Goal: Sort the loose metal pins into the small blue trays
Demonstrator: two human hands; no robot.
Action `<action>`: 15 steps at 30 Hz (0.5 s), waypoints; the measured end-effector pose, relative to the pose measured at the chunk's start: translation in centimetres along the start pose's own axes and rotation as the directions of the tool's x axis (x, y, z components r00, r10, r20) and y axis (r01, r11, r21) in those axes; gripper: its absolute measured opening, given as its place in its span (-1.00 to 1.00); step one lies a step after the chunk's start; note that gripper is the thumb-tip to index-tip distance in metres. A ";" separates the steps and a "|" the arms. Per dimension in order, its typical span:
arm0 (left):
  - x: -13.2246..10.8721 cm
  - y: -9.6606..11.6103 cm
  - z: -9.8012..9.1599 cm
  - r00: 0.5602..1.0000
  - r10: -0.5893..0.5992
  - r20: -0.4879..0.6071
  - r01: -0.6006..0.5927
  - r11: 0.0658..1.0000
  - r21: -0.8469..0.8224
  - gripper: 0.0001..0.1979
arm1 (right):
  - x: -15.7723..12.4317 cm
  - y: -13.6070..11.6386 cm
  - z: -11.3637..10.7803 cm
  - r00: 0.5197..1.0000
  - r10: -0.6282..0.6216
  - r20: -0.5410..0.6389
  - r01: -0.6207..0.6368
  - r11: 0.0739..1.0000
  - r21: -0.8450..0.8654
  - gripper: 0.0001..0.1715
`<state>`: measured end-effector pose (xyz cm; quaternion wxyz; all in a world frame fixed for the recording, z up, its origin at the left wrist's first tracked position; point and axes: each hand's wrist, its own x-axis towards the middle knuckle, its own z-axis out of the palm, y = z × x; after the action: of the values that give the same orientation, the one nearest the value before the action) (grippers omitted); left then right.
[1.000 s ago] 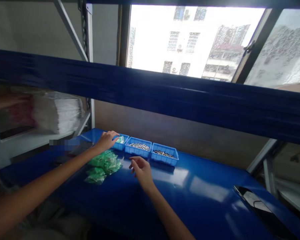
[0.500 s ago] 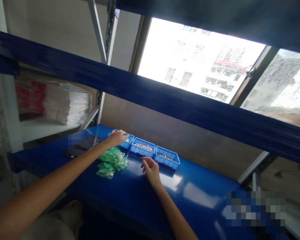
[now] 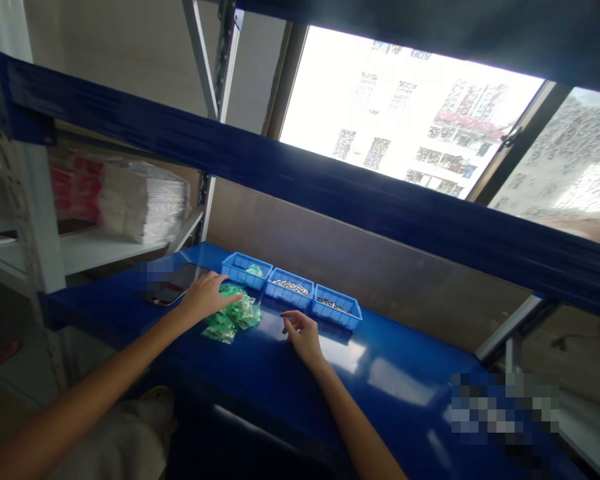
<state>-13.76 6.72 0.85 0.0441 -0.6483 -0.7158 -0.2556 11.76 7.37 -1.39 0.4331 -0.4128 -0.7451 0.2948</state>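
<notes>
My left hand [image 3: 206,294] lies over the near edge of a pile of small green plastic bags [image 3: 234,316] on the blue shelf top [image 3: 390,380], fingers stretched toward the bags. My right hand [image 3: 302,332] hovers just right of the pile, fingers loosely curled, nothing in it. Behind the pile stand three blue trays in a row: the left tray [image 3: 245,269] holds a green bag, the middle tray [image 3: 290,289] and the right tray [image 3: 337,307] hold small metal parts.
A dark phone [image 3: 176,285] lies on the shelf top left of my left hand. A blue shelf beam [image 3: 300,187] crosses overhead. A wrapped stack of white and red sheets [image 3: 130,200] sits on the white shelf at left. A window is behind.
My left hand has drawn back from the left tray and come down onto the pile of green bags. My right hand has barely moved. The view shifted slightly.
</notes>
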 end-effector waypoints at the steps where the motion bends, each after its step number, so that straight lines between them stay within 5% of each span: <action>1: -0.6 -0.1 0.0 1.000 0.003 -0.007 -0.003 1.000 -0.021 -0.33 | -0.1 -0.1 0.1 1.000 -0.007 0.009 0.007 1.000 -0.005 -0.73; 9: -1.9 -0.5 -0.1 0.995 0.030 -0.095 -0.045 0.987 -0.152 -0.66 | -0.6 -0.6 0.7 0.997 -0.037 0.060 0.038 0.999 -0.006 -0.74; 15: -1.9 2.4 -1.5 0.978 -0.037 -0.207 -0.054 0.907 -0.418 -0.70 | -0.5 -0.8 0.6 0.999 -0.037 0.038 0.037 0.999 0.003 -0.75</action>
<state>-11.64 4.45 2.17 -0.0203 -0.6150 -0.6321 -0.4709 11.07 6.47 -1.29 0.4247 -0.3928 -0.7603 0.2955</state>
